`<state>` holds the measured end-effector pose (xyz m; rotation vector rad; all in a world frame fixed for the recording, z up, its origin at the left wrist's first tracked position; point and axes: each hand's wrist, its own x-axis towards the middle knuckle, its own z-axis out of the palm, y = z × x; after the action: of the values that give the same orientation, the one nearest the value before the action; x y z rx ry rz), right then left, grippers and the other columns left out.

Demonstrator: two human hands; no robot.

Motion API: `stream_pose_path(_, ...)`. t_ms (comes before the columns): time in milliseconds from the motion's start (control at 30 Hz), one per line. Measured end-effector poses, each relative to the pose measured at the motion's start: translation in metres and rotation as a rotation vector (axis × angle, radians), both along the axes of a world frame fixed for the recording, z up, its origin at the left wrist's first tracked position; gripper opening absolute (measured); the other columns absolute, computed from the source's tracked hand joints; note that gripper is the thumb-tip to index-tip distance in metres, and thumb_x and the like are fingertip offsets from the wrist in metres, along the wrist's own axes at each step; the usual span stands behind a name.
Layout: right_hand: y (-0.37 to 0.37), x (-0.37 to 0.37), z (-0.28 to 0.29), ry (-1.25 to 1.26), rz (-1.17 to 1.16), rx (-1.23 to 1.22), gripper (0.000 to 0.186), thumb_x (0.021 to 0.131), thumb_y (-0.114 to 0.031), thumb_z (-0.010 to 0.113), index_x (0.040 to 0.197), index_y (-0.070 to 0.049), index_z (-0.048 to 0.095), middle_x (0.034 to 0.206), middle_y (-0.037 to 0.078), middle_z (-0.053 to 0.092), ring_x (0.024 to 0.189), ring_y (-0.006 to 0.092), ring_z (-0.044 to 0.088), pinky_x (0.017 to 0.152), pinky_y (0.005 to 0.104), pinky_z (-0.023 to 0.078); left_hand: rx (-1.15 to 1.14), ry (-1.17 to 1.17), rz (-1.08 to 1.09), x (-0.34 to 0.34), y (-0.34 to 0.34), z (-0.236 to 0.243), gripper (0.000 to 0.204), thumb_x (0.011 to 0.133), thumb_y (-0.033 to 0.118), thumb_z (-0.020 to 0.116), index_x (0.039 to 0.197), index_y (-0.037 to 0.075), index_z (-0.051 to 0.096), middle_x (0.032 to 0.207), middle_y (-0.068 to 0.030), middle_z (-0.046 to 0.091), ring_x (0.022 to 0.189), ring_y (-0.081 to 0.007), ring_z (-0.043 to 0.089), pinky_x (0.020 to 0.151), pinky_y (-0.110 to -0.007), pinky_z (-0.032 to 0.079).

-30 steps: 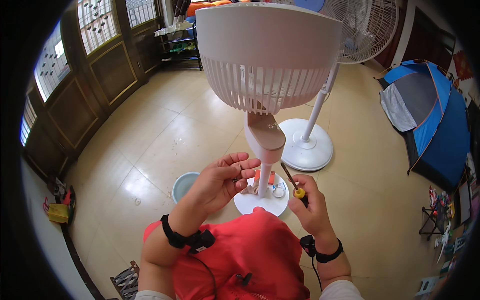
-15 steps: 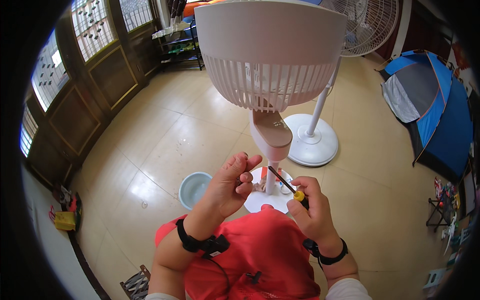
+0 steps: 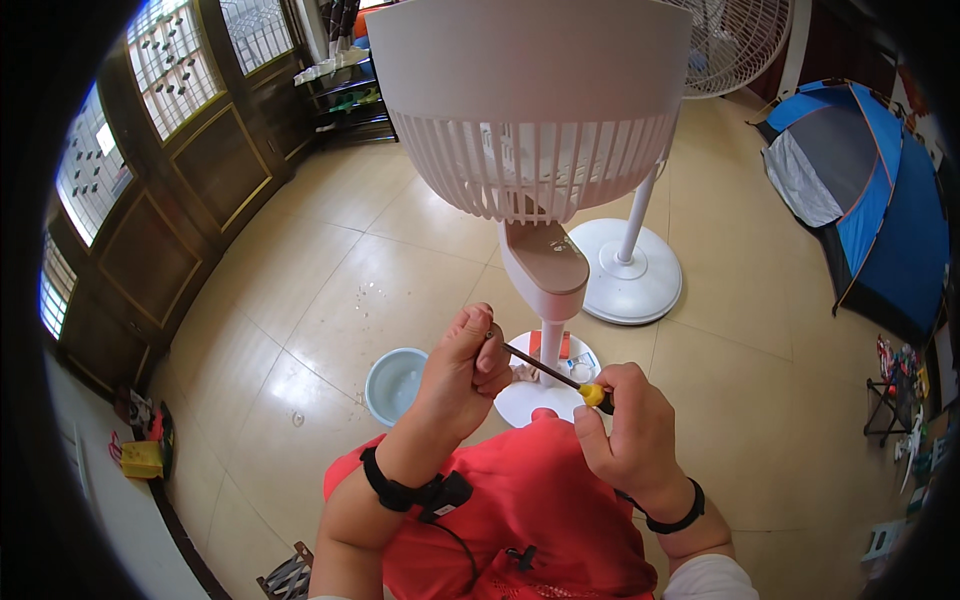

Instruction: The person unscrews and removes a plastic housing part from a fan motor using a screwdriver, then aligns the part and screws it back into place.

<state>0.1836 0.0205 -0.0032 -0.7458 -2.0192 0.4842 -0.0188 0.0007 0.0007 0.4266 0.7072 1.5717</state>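
Observation:
My right hand [image 3: 640, 425] is closed round the yellow and black handle of a screwdriver [image 3: 540, 366]. Its dark shaft slants up and left to the fingertips of my left hand [image 3: 452, 375]. Those fingers are pinched together around the tip; something small and dark shows there, too tiny to name. Just beyond both hands stands a white fan [image 3: 530, 85] with its slatted rear housing towards me. Below the housing is a beige-topped neck [image 3: 545, 262] on a white pole. A reddish item [image 3: 550, 345] and other small things lie on its round base [image 3: 515, 405].
A light blue basin [image 3: 397, 385] sits on the tiled floor, left of the fan base. Behind the fan is a second white pedestal fan [image 3: 628, 275]. At the right are a blue tent [image 3: 895, 230] and clutter; dark panelled doors [image 3: 220, 165] line the left.
The screwdriver's tip has come left to my left fingertips, which have closed more tightly. Both hands have drawn together. The view has shifted slightly.

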Motion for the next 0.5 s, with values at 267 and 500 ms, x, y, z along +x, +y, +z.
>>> stream_pose_path(267,0.001,0.001,0.002,-0.160,-0.036,0.049,0.023,0.074,-0.006,0.064,0.093,-0.002,0.052,0.076,0.012,0.055,0.062,0.0299,0.055,0.055,0.0378,0.044,0.010,0.133,0.030,0.004,-0.001,0.007,0.014,0.099,0.028,0.045,0.094,0.015,0.049,0.051,0.0043,0.034,0.043,-0.0071,0.023,0.042,-0.022,0.020)
stream_pose_path(500,0.005,0.001,-0.004,-0.173,-0.050,0.124,0.027,0.074,-0.012,0.065,0.095,-0.003,0.052,0.072,0.011,0.053,0.054,0.0280,0.052,0.048,0.0387,0.041,0.036,0.248,0.067,0.008,0.000,0.011,0.014,0.099,0.028,0.045,0.093,0.015,0.048,0.050,0.0041,0.033,0.041,-0.0064,0.020,0.042,-0.023,0.020)
